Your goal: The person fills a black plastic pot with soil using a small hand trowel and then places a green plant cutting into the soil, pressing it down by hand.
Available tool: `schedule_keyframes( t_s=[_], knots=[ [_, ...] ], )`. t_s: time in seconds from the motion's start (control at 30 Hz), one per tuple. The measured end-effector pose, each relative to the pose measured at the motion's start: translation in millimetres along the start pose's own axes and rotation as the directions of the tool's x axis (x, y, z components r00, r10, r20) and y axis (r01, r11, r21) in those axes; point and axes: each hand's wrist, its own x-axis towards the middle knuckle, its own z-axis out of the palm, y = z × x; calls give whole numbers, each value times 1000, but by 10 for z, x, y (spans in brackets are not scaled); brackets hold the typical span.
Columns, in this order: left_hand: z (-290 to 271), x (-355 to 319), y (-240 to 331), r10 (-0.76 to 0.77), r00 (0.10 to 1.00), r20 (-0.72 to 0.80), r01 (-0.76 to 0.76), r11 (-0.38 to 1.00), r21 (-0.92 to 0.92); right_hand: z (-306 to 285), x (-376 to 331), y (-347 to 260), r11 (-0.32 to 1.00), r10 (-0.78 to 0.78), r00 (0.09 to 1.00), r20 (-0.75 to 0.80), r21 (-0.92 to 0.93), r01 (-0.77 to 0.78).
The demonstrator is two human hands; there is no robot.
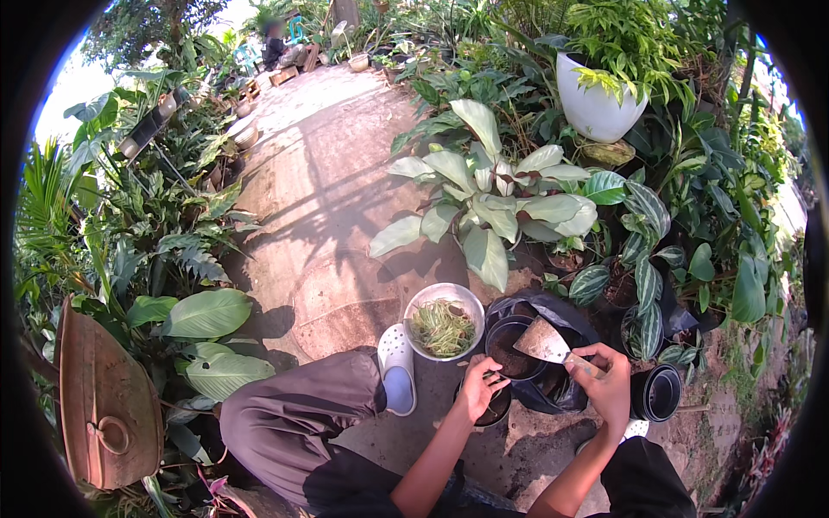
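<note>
My right hand (602, 380) is closed round the handle of a putty knife (542, 340). Its wide, dirt-smeared metal blade lies over a black plant pot (509, 326) with dark soil inside. At the near left of this pot is my left hand (477, 388), its fingers loosely bent and apart; whether they touch the rim is unclear. Partly under that hand sits a smaller black pot (494, 413), its inside mostly hidden. A black plastic bag (566, 312) spreads behind and beneath the soil pot.
A white bowl (469, 298) of green and dry plant clippings stands beside my white clog (395, 345). Nested black pots (656, 393) are at the right. A pale-leaved plant (492, 203) leans over the concrete path (319, 198). A person (275, 47) sits far off.
</note>
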Motion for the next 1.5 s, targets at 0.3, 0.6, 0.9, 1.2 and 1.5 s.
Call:
schedule_keyframes(
  t_s=[0.3,0.6,0.9,1.2,1.5],
  knots=[
    [-67,-24,230,231,948,-217,-258,961,-103,-129,174,414,951,245,969,23,190,-245],
    [-67,-108,394,424,844,-329,-487,863,-137,738,264,1601,827,332,941,-60,-461,-321],
    [-131,-43,305,374,889,-264,-422,893,-155,991,264,1433,788,418,908,-42,-481,-384],
    [-62,11,218,257,939,-227,-300,937,-180,962,238,1522,791,339,939,-53,-526,-314],
    [-75,-1,245,278,932,-232,-316,937,-149,972,224,1158,760,315,948,-43,-587,-279]
  ],
)
